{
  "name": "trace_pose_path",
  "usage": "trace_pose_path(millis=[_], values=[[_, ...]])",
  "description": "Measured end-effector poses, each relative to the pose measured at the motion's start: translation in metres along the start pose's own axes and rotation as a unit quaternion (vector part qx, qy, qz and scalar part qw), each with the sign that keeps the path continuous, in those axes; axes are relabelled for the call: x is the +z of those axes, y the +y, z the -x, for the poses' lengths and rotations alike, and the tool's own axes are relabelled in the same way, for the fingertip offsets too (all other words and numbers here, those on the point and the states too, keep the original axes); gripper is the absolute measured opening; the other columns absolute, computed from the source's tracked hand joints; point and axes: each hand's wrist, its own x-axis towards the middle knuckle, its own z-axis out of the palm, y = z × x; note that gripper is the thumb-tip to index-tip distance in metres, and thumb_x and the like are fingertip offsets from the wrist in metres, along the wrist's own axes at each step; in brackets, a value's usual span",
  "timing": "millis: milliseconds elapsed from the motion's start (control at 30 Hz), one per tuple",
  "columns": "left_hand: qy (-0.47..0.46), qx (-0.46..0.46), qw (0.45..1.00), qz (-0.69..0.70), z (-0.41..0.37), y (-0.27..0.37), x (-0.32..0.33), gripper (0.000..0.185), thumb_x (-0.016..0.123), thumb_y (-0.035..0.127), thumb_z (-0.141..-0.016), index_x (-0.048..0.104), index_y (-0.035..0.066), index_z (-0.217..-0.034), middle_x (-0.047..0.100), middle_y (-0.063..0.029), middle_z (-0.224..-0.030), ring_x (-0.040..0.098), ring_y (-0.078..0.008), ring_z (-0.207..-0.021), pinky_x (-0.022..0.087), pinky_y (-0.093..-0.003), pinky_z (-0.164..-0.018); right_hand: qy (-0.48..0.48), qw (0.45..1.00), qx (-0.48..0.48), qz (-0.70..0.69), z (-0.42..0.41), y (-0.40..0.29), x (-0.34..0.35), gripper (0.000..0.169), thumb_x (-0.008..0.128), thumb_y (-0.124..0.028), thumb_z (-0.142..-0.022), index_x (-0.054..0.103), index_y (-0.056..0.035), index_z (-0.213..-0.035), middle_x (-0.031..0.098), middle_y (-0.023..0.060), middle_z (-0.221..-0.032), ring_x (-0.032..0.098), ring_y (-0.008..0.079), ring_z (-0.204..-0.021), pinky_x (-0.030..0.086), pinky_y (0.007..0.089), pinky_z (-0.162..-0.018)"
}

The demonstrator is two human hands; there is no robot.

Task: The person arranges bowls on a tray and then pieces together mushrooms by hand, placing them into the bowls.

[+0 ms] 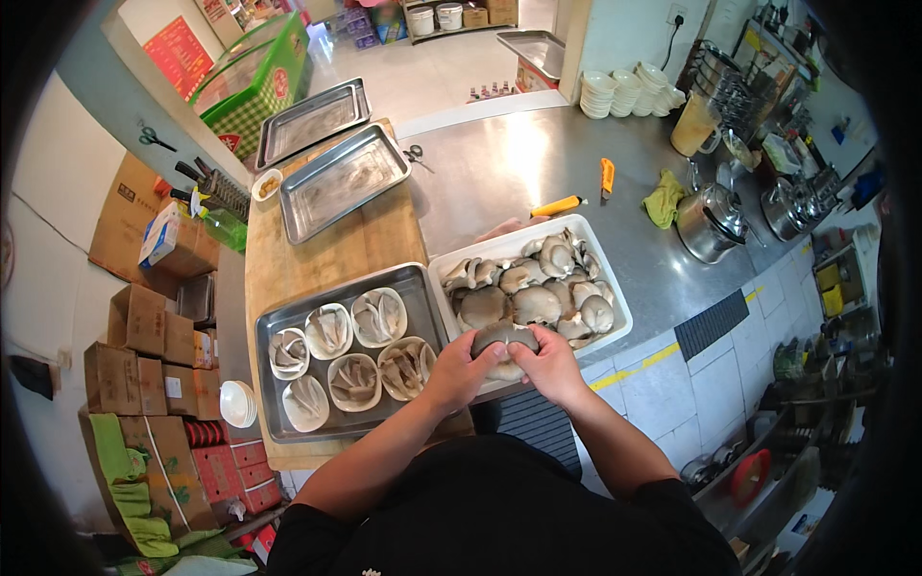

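Observation:
My left hand and my right hand together grip a grey oyster mushroom cap, thumbs on top, close to the near edge of a white plastic tub. Whole oyster mushrooms fill that tub. To its left, a steel tray holds several small white bowls with mushroom strips; one bowl lies at the front left and another at the back right of the group. A split or crease shows at the cap's top edge between my thumbs.
Two more steel trays rest on the wooden board. Scissors, a yellow-handled tool and an orange box cutter lie on the steel counter. A steel kettle, green cloth and stacked bowls stand right.

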Motion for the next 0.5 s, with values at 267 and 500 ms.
trace_pose_path(millis=[267, 500], values=[[0.086, 0.035, 0.94, 0.328, -0.017, -0.031, 0.014, 0.031, 0.054, 0.023, -0.098, 0.052, 0.001, -0.119, 0.061, -0.005, -0.108, 0.056, -0.0105, -0.095, 0.045, -0.0244, -0.086, 0.046, 0.966, -0.008, -0.252, -0.017, 0.017, 0.0, 0.017, 0.057, -0.014, -0.093, 0.058, -0.006, -0.108, 0.064, 0.0002, -0.089, 0.058, 0.0062, -0.068, 0.046, 0.0205, -0.051], [0.013, -0.039, 0.969, 0.245, -0.015, -0.033, -0.024, 0.035, 0.051, 0.033, -0.099, 0.049, 0.005, -0.121, 0.057, -0.0007, -0.099, 0.052, -0.0074, -0.084, 0.044, -0.0244, -0.073, 0.247, 0.796, -0.367, 0.413, -0.043, 0.014, -0.029, 0.027, 0.062, -0.019, -0.091, 0.055, -0.0019, -0.111, 0.062, 0.0022, -0.088, 0.059, 0.0132, -0.073, 0.05, 0.026, -0.067]])
